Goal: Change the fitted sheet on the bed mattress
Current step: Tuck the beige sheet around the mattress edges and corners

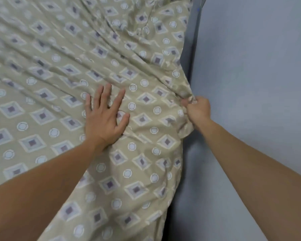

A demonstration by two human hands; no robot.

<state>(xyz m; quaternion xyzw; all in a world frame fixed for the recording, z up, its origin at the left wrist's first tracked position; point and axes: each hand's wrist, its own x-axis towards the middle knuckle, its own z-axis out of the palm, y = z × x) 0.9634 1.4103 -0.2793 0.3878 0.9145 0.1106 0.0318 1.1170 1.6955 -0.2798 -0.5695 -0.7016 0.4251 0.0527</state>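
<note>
Two hands: left hand point(105, 117) pressed flat on wrinkled diamond-patterned sheet point(50, 70), right hand point(197, 110) clenching its bunched edge.

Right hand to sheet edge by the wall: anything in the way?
Nothing visible. The right hand already pinches the sheet edge beside the grey wall; the left hand presses flat on the sheet, apart from it.

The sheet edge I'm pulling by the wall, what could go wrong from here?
1. The right hand pinches only a small bunch of the sheet edge, so it may slip free.
2. The left hand presses flat on the fabric, which could hold the wrinkles fanning from the grip in place.
3. The gap at the wall looks narrow; tucking may be awkward.
</note>
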